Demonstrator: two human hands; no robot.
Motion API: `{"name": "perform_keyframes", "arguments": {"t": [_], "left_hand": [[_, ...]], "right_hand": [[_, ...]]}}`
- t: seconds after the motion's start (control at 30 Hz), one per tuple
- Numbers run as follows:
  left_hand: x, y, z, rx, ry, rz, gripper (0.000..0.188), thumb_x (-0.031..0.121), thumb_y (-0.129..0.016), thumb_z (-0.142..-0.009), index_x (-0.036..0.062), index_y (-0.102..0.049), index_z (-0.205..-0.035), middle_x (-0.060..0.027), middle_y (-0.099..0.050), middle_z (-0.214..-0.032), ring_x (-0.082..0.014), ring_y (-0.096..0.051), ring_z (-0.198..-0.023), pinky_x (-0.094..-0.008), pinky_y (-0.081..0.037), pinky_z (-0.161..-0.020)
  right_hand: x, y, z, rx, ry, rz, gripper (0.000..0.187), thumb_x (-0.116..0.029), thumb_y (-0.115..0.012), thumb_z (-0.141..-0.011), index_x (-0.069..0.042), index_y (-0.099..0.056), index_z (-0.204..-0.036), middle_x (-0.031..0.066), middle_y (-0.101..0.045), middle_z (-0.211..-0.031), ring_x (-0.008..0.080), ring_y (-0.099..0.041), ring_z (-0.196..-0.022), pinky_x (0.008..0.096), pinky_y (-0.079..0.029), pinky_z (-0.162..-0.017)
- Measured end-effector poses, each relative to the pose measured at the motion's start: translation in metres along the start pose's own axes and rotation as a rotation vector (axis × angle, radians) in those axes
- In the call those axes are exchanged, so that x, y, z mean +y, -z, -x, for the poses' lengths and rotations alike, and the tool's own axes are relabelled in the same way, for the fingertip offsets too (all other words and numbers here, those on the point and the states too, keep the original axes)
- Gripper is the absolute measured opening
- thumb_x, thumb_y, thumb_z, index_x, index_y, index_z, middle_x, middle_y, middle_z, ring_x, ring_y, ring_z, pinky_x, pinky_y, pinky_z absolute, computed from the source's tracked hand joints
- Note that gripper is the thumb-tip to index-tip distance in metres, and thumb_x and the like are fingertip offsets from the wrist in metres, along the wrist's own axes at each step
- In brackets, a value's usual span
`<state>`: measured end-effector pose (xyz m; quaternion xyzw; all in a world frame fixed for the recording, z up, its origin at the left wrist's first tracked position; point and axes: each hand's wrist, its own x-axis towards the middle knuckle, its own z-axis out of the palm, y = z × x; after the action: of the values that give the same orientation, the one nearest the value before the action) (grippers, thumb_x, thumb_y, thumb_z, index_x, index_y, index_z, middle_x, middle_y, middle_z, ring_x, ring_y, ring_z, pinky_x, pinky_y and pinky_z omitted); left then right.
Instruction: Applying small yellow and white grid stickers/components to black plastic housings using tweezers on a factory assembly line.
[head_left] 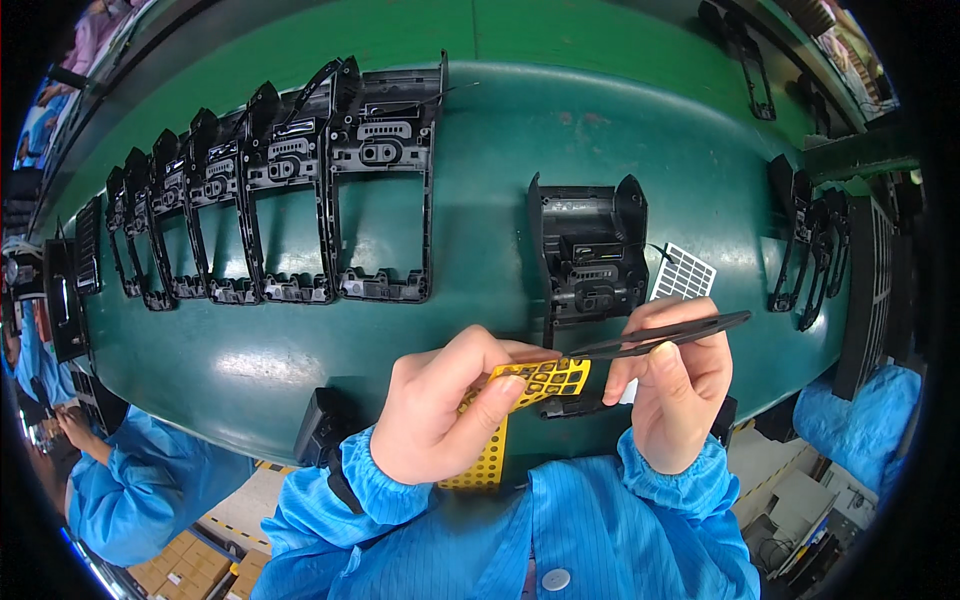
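My left hand pinches a yellow sheet of small black adhesive pads between thumb and fingers, with the sheet bent upward. Below that hand hangs a yellow dotted strip; whether it belongs to the same sheet is hidden. My right hand grips black tweezers, whose tips point left and reach the sheet's upper edge. Whether a pad sits between the tips is too small to tell. Just beyond my hands lies a black plastic housing frame, its lower part covered by them. A white gridded sheet rests beside it.
On the green table, several black housing frames stand in a row at left. More black frames lie at right. A dark block-shaped object is near the front edge. Another person's blue sleeve shows at left.
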<state>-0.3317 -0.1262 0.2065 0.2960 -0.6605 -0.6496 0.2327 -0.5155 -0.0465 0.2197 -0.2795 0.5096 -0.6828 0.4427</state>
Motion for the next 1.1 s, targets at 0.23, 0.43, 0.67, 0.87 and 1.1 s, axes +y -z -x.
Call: {"name": "perform_keyframes", "arguments": {"t": [0.23,0.43,0.67,0.87,1.1], "left_hand": [[0.000,0.000,0.000,-0.002,-0.006,-0.003,0.014,0.010,-0.049,-0.095,-0.0002,-0.045,-0.087,-0.0258,-0.066,-0.102,-0.0254,-0.068,-0.093,-0.0324,-0.053,-0.078],[-0.001,0.000,0.000,-0.003,0.011,-0.007,0.013,0.009,-0.048,-0.095,0.0002,-0.043,-0.087,-0.0259,-0.066,-0.102,-0.0250,-0.068,-0.092,-0.0313,-0.053,-0.077],[0.000,0.000,-0.001,-0.016,0.007,-0.010,0.012,0.007,-0.047,-0.094,0.0016,-0.041,-0.086,-0.0264,-0.066,-0.102,-0.0249,-0.068,-0.093,-0.0310,-0.053,-0.077],[0.002,0.000,-0.001,-0.022,0.024,0.005,0.012,0.007,-0.047,-0.094,0.0015,-0.041,-0.085,-0.0268,-0.066,-0.102,-0.0261,-0.067,-0.093,-0.0316,-0.053,-0.078],[-0.001,0.000,-0.001,-0.023,0.022,0.008,0.015,0.010,-0.048,-0.095,0.0013,-0.041,-0.086,-0.0274,-0.066,-0.102,-0.0270,-0.067,-0.094,-0.0329,-0.053,-0.079]], "right_hand": [[0.000,0.001,0.000,-0.009,-0.005,0.005,0.021,-0.010,-0.060,-0.089,0.005,-0.051,-0.101,0.0167,-0.058,-0.089,0.0165,-0.061,-0.061,0.0260,-0.052,-0.053],[-0.003,0.007,-0.002,-0.044,0.044,0.010,0.018,-0.007,-0.058,-0.090,0.005,-0.050,-0.102,0.0169,-0.057,-0.090,0.0160,-0.060,-0.059,0.0247,-0.050,-0.053],[0.002,0.026,-0.021,0.017,0.110,0.170,0.016,-0.005,-0.057,-0.090,0.004,-0.051,-0.102,0.0147,-0.058,-0.092,0.0154,-0.059,-0.062,0.0252,-0.049,-0.057],[0.009,0.029,-0.025,-0.001,0.125,0.245,0.018,-0.011,-0.058,-0.091,0.002,-0.052,-0.101,0.0144,-0.056,-0.092,0.0147,-0.056,-0.059,0.0241,-0.046,-0.052],[0.007,0.031,-0.024,-0.050,0.106,0.193,0.017,-0.003,-0.058,-0.089,0.004,-0.053,-0.104,0.0151,-0.058,-0.096,0.0142,-0.059,-0.066,0.0246,-0.049,-0.060]]}}
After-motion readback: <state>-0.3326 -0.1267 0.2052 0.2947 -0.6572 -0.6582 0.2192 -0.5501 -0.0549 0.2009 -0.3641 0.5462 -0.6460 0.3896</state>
